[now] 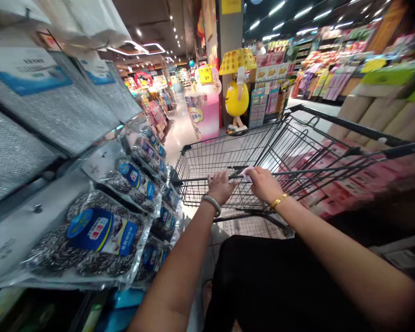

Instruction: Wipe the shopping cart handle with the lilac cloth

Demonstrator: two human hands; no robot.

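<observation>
A black wire shopping cart (pixel 228 152) stands in front of me, its near side rail under my hands. My left hand (pixel 221 186), with a silver bangle at the wrist, is at this rail with its fingers and thumb apart; I see nothing held in it. Just to its right, my right hand (pixel 265 184), with a gold bangle, is closed on a small pale pink-white cloth or paper (pixel 248 173) at the same rail. Whether it is cloth or paper I cannot tell. Part of the cloth or paper is hidden by the fingers.
Bagged steel wool scourers (pixel 100 230) hang on the left rack, close to my left arm. Pink packages (pixel 352 184) are stacked beyond the cart at right. Ahead stand a pink display stand (pixel 207 115) and a yellow character figure (pixel 237 99) beside an aisle.
</observation>
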